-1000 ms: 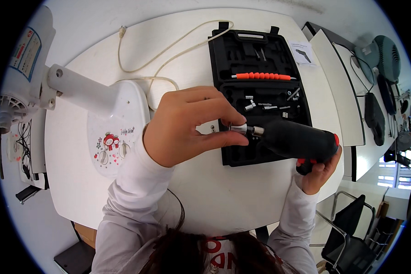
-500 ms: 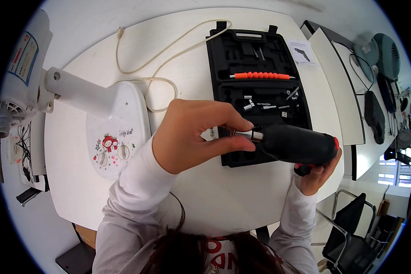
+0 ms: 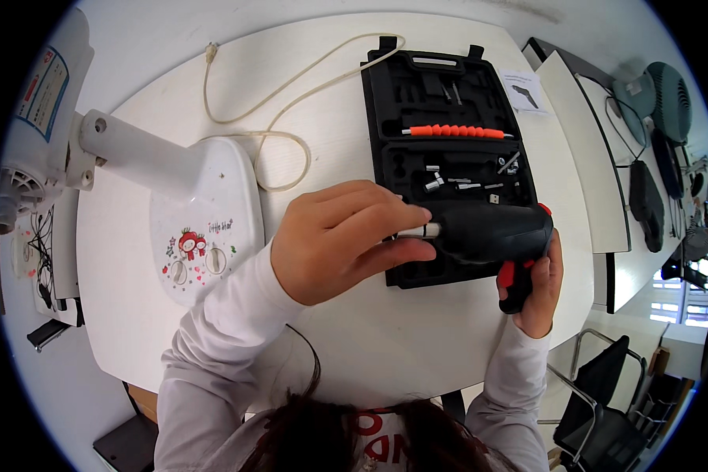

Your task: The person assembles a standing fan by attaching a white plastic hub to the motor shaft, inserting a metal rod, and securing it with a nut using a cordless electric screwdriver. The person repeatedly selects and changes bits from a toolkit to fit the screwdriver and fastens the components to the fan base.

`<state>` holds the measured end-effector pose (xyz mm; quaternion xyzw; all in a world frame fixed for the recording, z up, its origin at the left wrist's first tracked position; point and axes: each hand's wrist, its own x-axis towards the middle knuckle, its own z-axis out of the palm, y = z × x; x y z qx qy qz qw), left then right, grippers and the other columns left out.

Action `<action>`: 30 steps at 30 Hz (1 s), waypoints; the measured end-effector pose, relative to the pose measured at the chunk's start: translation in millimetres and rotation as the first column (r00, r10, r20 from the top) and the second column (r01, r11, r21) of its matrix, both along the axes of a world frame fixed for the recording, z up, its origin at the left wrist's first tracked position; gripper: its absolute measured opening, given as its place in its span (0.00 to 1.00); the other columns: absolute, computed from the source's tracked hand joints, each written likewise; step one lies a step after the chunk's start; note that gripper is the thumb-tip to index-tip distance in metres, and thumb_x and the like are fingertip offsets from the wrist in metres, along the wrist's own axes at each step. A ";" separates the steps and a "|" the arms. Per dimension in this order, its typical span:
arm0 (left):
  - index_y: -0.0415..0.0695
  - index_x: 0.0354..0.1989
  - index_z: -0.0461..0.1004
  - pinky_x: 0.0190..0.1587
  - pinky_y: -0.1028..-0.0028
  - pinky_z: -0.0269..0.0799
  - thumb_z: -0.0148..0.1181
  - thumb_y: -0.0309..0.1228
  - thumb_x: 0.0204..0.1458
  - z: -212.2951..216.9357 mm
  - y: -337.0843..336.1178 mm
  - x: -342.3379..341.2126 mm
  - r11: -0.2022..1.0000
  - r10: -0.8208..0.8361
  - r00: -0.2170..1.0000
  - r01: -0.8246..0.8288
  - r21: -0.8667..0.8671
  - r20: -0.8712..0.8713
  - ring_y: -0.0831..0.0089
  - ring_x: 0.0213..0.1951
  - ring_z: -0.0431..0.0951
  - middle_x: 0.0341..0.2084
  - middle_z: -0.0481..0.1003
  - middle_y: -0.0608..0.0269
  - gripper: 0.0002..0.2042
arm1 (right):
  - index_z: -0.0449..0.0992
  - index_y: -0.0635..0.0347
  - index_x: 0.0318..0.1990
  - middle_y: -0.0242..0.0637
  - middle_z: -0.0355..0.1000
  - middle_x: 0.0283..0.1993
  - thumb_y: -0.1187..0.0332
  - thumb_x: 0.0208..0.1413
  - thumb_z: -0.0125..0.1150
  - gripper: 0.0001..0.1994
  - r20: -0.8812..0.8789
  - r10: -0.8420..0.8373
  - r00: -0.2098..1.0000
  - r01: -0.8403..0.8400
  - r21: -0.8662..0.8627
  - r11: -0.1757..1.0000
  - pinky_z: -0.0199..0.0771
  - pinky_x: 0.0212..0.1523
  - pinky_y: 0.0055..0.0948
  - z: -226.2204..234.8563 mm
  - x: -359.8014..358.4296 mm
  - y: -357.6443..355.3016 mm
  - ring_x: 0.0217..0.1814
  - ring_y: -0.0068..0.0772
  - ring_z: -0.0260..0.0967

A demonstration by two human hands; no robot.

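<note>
A white round-cornered table [image 3: 354,354] fills the view, with grey floor around it and further desks off to the right. Over its middle the right hand [image 3: 539,287] is closed around the grip of a black cordless screwdriver [image 3: 492,232] with red trim, held level above the table with its nose pointing to the person's left. The left hand [image 3: 334,240] meets that nose: thumb and fingertips [image 3: 417,216] pinch around the silver chuck [image 3: 418,230], the other fingers curled loosely; whether a bit sits in the chuck cannot be told, since the fingers cover its tip. Directly beneath and behind the tool lies an open black tool case [image 3: 448,141], flat on the table, its moulded recesses holding a row of orange-handled bits [image 3: 452,131] and several small silver sockets [image 3: 464,177]. A small paper leaflet [image 3: 523,90] lies just beside the case's far right corner. To the left of the hands stands the white base of a desk fan [image 3: 204,220] with a cartoon sticker and two knobs, its post tilting away to the far left. A cream power cord [image 3: 291,102] loops across the table between the fan base and the case.
</note>
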<state>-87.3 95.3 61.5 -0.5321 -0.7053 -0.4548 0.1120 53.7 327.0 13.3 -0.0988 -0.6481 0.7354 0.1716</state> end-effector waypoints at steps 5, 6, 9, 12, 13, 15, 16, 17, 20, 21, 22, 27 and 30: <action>0.37 0.37 0.74 0.37 0.73 0.76 0.69 0.21 0.39 10.7 1.4 8.7 1.000 0.027 0.963 -0.030 0.008 0.270 0.69 0.29 0.78 0.31 0.77 0.57 0.15 | 0.58 0.64 0.55 0.37 0.70 0.32 0.46 0.56 0.52 0.31 -0.019 0.005 1.000 -0.006 -0.067 0.998 0.63 0.14 0.18 0.2 -2.0 -3.0 0.15 0.21 0.62; 0.37 0.37 0.74 0.37 0.73 0.76 0.68 0.20 0.40 9.4 1.3 9.2 1.000 0.016 0.954 -0.022 0.014 0.300 0.69 0.30 0.79 0.32 0.78 0.57 0.14 | 0.58 0.64 0.55 0.37 0.70 0.32 0.45 0.56 0.53 0.31 -0.026 -0.004 1.000 0.003 -0.048 0.999 0.63 0.14 0.19 -1.5 -1.9 -2.4 0.15 0.21 0.62; 0.37 0.37 0.75 0.38 0.76 0.76 0.66 0.17 0.41 2.7 0.9 9.2 0.997 -0.046 0.876 0.007 0.082 0.480 0.67 0.33 0.80 0.32 0.78 0.55 0.13 | 0.58 0.64 0.54 0.38 0.70 0.32 0.43 0.54 0.54 0.33 -0.043 -0.071 0.997 0.073 0.045 0.996 0.64 0.14 0.19 -3.6 -0.4 -4.5 0.15 0.21 0.63; 0.37 0.37 0.75 0.39 0.76 0.77 0.66 0.17 0.40 8.7 -5.9 11.6 0.996 0.075 0.883 -0.047 -0.071 0.464 0.65 0.36 0.81 0.33 0.79 0.54 0.13 | 0.56 0.65 0.57 0.36 0.68 0.34 0.40 0.53 0.52 0.37 -0.081 -0.151 0.985 0.167 0.273 0.947 0.64 0.18 0.18 -2.4 5.1 -7.7 0.19 0.20 0.64; 0.37 0.36 0.75 0.39 0.77 0.77 0.66 0.18 0.40 11.5 -9.3 12.0 0.993 0.079 0.908 -0.035 -0.115 0.412 0.66 0.36 0.81 0.33 0.79 0.54 0.13 | 0.54 0.65 0.58 0.35 0.68 0.35 0.39 0.53 0.51 0.39 -0.100 -0.174 0.980 0.199 0.365 0.910 0.64 0.20 0.17 -2.1 7.6 -8.4 0.21 0.20 0.64; 0.37 0.35 0.75 0.38 0.77 0.77 0.67 0.19 0.39 15.7 -15.8 12.3 0.979 0.080 0.949 -0.016 -0.205 0.306 0.66 0.35 0.81 0.32 0.79 0.54 0.13 | 0.55 0.65 0.58 0.35 0.67 0.37 0.37 0.51 0.52 0.40 -0.124 -0.165 0.978 0.200 0.372 0.906 0.65 0.23 0.17 -7.5 14.1 -6.9 0.23 0.19 0.66; 0.37 0.35 0.75 0.38 0.77 0.77 0.67 0.19 0.39 15.4 -16.6 11.9 0.981 0.067 0.954 -0.010 -0.192 0.293 0.66 0.35 0.81 0.32 0.79 0.55 0.13 | 0.55 0.65 0.57 0.36 0.67 0.37 0.36 0.49 0.53 0.41 -0.133 -0.185 0.974 0.222 0.372 0.901 0.65 0.22 0.18 -9.2 15.3 -8.4 0.23 0.20 0.66; 0.37 0.35 0.75 0.37 0.77 0.77 0.68 0.20 0.39 15.0 -17.2 10.9 0.984 0.054 0.959 -0.003 -0.178 0.280 0.67 0.34 0.81 0.31 0.79 0.55 0.13 | 0.55 0.65 0.56 0.37 0.67 0.36 0.36 0.47 0.54 0.42 -0.144 -0.208 0.968 0.247 0.373 0.894 0.66 0.20 0.18 -10.2 16.3 -9.5 0.22 0.21 0.66; 0.37 0.35 0.75 0.36 0.77 0.77 0.68 0.20 0.38 11.1 -19.2 10.5 0.989 0.025 0.942 0.027 -0.149 0.334 0.67 0.33 0.82 0.31 0.80 0.56 0.13 | 0.55 0.66 0.53 0.44 0.68 0.36 0.34 0.43 0.57 0.44 -0.151 -0.279 0.948 0.316 0.366 0.875 0.67 0.16 0.20 -9.5 14.6 -16.1 0.18 0.24 0.66; 0.37 0.35 0.75 0.36 0.77 0.77 0.68 0.20 0.38 9.6 -20.0 11.0 0.990 0.015 0.929 0.039 -0.139 0.371 0.67 0.33 0.82 0.31 0.80 0.56 0.13 | 0.55 0.66 0.53 0.45 0.68 0.38 0.34 0.43 0.57 0.44 -0.133 -0.259 0.957 0.291 0.370 0.883 0.69 0.19 0.21 -12.4 19.0 -13.9 0.19 0.25 0.68; 0.37 0.35 0.75 0.36 0.77 0.77 0.68 0.20 0.39 10.2 -21.3 10.7 0.989 0.008 0.918 0.050 -0.137 0.397 0.67 0.33 0.82 0.31 0.79 0.55 0.13 | 0.55 0.67 0.53 0.46 0.68 0.39 0.34 0.43 0.57 0.44 -0.116 -0.239 0.964 0.266 0.373 0.889 0.71 0.21 0.22 -15.7 21.3 -11.5 0.21 0.26 0.69; 0.33 0.36 0.74 0.37 0.74 0.78 0.65 0.16 0.42 14.1 -26.1 9.6 0.987 -0.062 0.773 0.141 -0.076 0.632 0.65 0.34 0.81 0.30 0.79 0.53 0.11 | 0.60 0.69 0.51 0.43 0.68 0.38 0.31 0.45 0.50 0.44 -0.398 -0.375 0.837 0.547 0.611 0.573 0.72 0.31 0.28 -27.6 16.9 -13.9 0.27 0.33 0.70; 0.32 0.37 0.73 0.39 0.73 0.78 0.61 0.13 0.44 18.3 -32.1 8.0 0.976 -0.162 0.556 0.212 0.050 0.815 0.64 0.34 0.81 0.29 0.78 0.53 0.11 | 0.62 0.70 0.50 0.41 0.69 0.36 0.28 0.45 0.48 0.45 -0.269 -0.274 0.923 0.382 0.724 0.574 0.70 0.36 0.28 -15.1 24.2 -12.9 0.33 0.35 0.70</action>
